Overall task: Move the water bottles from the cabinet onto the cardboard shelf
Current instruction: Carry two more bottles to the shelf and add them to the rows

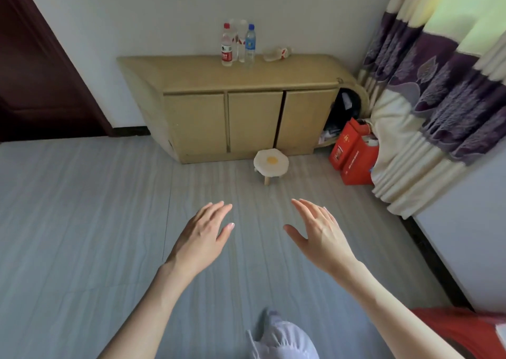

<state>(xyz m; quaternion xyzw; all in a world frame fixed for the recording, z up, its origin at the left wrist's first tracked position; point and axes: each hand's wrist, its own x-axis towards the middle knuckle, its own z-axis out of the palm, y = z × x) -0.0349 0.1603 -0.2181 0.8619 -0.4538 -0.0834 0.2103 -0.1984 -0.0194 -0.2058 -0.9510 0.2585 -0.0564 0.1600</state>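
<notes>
Nothing moved yet, I'd say: bottles [237,43] w/ one lying down all on cabinet [246,106] top, shelf not in view, left hand [201,238] & right hand [320,235] spread, holding nothing, well short.

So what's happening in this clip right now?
Nothing is being handled yet. A person faces a low cabinet with both the left hand and right hand open and empty above the floor. The water bottles stand upright on the cabinet top by the wall, untouched. The cardboard shelf is not in view.
</notes>
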